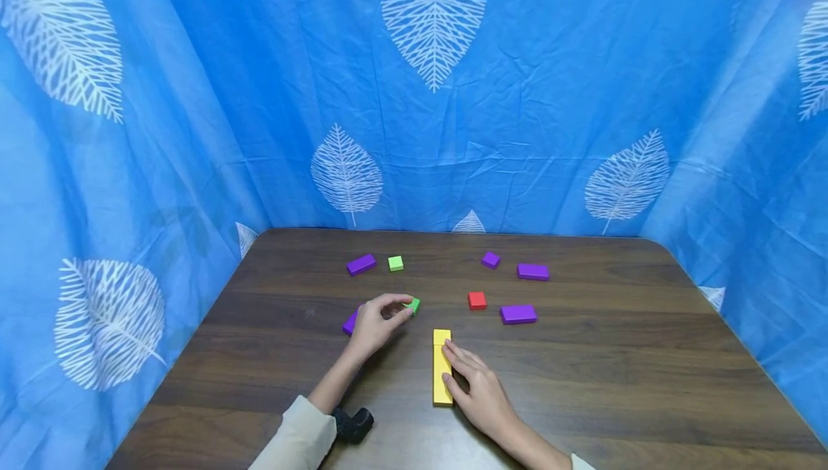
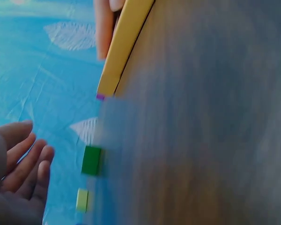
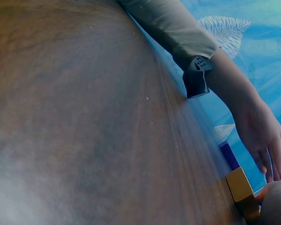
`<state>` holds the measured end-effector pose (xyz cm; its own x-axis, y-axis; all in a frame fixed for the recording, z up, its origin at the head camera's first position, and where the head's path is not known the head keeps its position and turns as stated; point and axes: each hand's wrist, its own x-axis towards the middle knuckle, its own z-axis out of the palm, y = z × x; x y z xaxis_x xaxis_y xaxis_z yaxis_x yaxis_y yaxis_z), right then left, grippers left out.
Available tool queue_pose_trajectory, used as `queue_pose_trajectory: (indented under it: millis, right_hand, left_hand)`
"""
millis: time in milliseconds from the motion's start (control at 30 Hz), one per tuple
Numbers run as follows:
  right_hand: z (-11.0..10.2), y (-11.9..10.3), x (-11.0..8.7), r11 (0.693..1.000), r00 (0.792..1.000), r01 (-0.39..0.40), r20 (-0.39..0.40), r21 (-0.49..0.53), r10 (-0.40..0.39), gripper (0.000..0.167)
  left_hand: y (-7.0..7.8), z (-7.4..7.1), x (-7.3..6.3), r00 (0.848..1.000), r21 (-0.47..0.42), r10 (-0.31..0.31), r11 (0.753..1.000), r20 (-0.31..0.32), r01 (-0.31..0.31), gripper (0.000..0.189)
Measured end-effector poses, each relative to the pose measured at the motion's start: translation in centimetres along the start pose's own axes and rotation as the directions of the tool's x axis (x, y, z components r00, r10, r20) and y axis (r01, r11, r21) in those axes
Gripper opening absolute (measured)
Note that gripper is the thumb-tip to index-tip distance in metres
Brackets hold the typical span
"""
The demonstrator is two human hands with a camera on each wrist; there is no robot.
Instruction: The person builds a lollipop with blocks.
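Observation:
My left hand (image 1: 375,323) hovers around a dark green block (image 1: 415,305), thumb and forefinger overlapping it in the head view. The left wrist view has that green block (image 2: 91,160) apart from the loosely bent fingers (image 2: 25,168). Against the right side of a yellow bar (image 1: 443,376) rests my right hand (image 1: 480,389), its fingers stretched out and touching the bar. A short yellow block (image 1: 443,336) sits end to end with the bar at its far end. Part of a purple block (image 1: 350,323) shows from behind my left hand.
Farther back on the brown table (image 1: 614,355) lie a light green block (image 1: 395,264), a red block (image 1: 476,301) and several purple blocks (image 1: 533,272). Blue curtains (image 1: 517,96) with white leaves hang around the table. A black wrist device (image 1: 353,425) is on the left forearm.

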<state>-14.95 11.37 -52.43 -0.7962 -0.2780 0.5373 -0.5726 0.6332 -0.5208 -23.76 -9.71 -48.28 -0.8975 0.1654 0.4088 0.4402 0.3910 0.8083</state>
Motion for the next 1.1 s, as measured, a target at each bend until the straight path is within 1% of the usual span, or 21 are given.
queue_pose_trajectory:
  millis: [67, 133, 167, 233, 300, 400, 500, 700, 833, 933, 1000, 1100]
  right_hand:
    - [0.1, 0.0, 0.0, 1.000, 1.000, -0.003, 0.000, 0.003, 0.003, 0.041]
    - [0.1, -0.1, 0.0, 1.000, 1.000, -0.009, 0.004, 0.003, 0.009, 0.041]
    - [0.2, -0.1, 0.0, 1.000, 1.000, -0.013, 0.008, 0.004, 0.013, 0.041]
    - [0.2, -0.2, 0.1, 1.000, 1.000, -0.020, 0.019, 0.007, 0.019, 0.041]
    - [0.2, -0.2, 0.1, 1.000, 0.999, -0.022, 0.026, 0.010, 0.021, 0.041]
    - [0.1, -0.3, 0.2, 1.000, 0.999, -0.023, 0.029, 0.016, 0.022, 0.041]
    - [0.0, -0.3, 0.2, 1.000, 0.999, -0.027, 0.026, 0.014, 0.027, 0.041]
    - [-0.2, -0.3, 0.3, 0.999, 0.998, -0.043, 0.036, 0.011, 0.042, 0.041]
    - [-0.3, -0.4, 0.4, 0.998, 0.997, -0.055, 0.048, 0.011, 0.054, 0.041]
    - [-0.4, -0.3, 0.4, 0.998, 0.997, -0.060, 0.053, 0.009, 0.060, 0.041]
    - [-0.5, -0.3, 0.4, 0.998, 0.997, -0.060, 0.053, 0.004, 0.060, 0.041]
    - [-0.6, -0.3, 0.5, 0.998, 0.996, -0.066, 0.060, 0.004, 0.066, 0.041]
  left_hand:
    - [-0.2, -0.8, 0.1, 0.997, 0.019, 0.016, 1.000, -0.079, -0.015, 0.021]
    - [-0.7, -1.6, 0.2, 0.988, 0.064, 0.035, 0.998, -0.152, -0.026, 0.022]
    - [-0.8, -2.0, 0.1, 0.983, 0.088, 0.038, 0.996, -0.178, -0.022, 0.023]
    - [-1.2, -2.9, -0.1, 0.976, 0.136, 0.036, 0.991, -0.215, -0.007, 0.025]
    - [-1.7, -3.8, -0.4, 0.973, 0.186, 0.018, 0.982, -0.231, 0.025, 0.027]
    - [-2.2, -4.8, -0.9, 0.974, 0.259, -0.019, 0.963, -0.226, 0.079, 0.031]
    - [-2.5, -5.5, -1.4, 0.977, 0.317, -0.059, 0.940, -0.207, 0.124, 0.036]
    - [-2.7, -6.1, -2.3, 0.981, 0.414, -0.105, 0.895, -0.164, 0.165, 0.044]
    - [-2.7, -6.1, -2.6, 0.984, 0.452, -0.124, 0.875, -0.130, 0.170, 0.046]
    - [-2.8, -6.0, -2.5, 0.988, 0.476, -0.110, 0.867, -0.108, 0.149, 0.044]
    - [-2.7, -5.9, -2.5, 0.990, 0.485, -0.106, 0.863, -0.098, 0.141, 0.041]
    - [-2.5, -5.5, -2.4, 0.992, 0.482, -0.103, 0.867, -0.076, 0.127, 0.038]
